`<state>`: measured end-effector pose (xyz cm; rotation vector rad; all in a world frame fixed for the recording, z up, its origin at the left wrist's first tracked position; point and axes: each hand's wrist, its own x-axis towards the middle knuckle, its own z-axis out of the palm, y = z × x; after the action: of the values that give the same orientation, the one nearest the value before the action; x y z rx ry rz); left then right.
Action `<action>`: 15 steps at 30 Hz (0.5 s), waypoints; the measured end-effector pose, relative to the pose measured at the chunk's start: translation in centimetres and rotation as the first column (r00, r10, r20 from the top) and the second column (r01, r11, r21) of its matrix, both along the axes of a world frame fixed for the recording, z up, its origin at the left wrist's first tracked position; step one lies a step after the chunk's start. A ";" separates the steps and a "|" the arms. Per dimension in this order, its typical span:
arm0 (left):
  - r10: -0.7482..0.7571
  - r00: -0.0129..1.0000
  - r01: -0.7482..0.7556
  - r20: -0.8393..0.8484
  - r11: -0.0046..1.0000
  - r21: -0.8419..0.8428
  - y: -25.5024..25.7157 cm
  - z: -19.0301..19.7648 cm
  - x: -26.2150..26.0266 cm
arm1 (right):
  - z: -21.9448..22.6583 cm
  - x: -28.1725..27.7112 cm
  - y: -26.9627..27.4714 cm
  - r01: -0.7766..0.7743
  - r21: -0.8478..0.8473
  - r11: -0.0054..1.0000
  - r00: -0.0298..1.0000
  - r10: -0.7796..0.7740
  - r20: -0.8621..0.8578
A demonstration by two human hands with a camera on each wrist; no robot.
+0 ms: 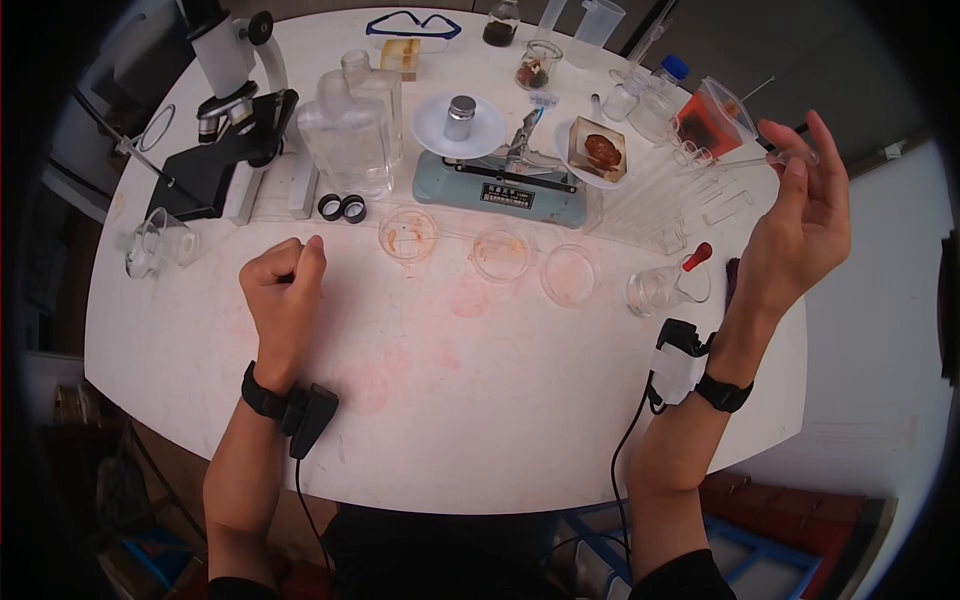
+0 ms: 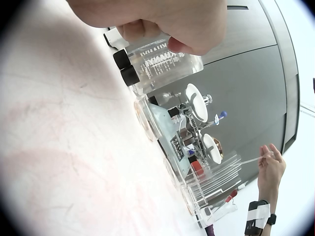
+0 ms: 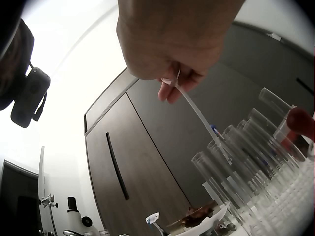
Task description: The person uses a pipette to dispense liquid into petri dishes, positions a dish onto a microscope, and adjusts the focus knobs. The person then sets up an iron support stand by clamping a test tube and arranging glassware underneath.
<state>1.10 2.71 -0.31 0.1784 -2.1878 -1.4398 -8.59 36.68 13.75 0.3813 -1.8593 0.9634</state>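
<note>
Out to the right, my right hand (image 1: 800,215) is raised and pinches a clear plastic transfer pipette (image 1: 742,162) between thumb and fingers. Its stem slants down in the right wrist view, and the lower end overlaps the mouths of several clear test tubes (image 3: 216,164) standing in a rack. Below that hand is a glass beaker (image 1: 650,292) with a red-bulbed dropper (image 1: 698,256). My left hand (image 1: 278,300) is a fist above the left part of the table, with nothing visible in it. Nearest to it are two black caps (image 1: 341,208) and a petri dish (image 1: 408,236).
A balance (image 1: 500,190) stands mid-table, a metal weight (image 1: 460,118) on one pan and a boxed brown specimen (image 1: 602,152) on the other. Clear bottles (image 1: 350,140) and a microscope (image 1: 235,70) are left of it. More petri dishes (image 1: 570,275) lie in front.
</note>
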 end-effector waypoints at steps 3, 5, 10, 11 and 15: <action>0.000 1.000 0.000 -0.002 1.000 0.003 0.0 0.0 0.0 | 0.0 0.1 -0.2 -0.023 -0.035 0.999 1.000 0.022 -0.005; 0.000 1.000 0.000 0.003 1.000 0.006 0.0 0.1 0.0 | 0.2 0.2 -0.4 -0.017 -0.069 0.997 1.000 0.019 0.025; -0.001 1.000 0.001 -0.002 1.000 -0.002 0.0 0.1 0.0 | 0.4 0.3 -0.5 0.018 -0.087 0.996 0.999 -0.015 0.034; -0.001 1.000 0.001 -0.003 1.000 -0.003 0.0 0.0 0.0 | 0.3 0.3 -0.5 0.022 -0.102 0.995 0.999 -0.018 0.036; 0.003 1.000 -0.003 -0.002 1.000 -0.021 -0.1 -0.1 0.0 | 0.5 0.4 -0.6 0.033 -0.123 0.992 0.998 -0.026 0.055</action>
<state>1.06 2.60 -0.41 0.1729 -2.1992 -1.4141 -8.15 36.11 14.21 0.2546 -1.8365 1.0721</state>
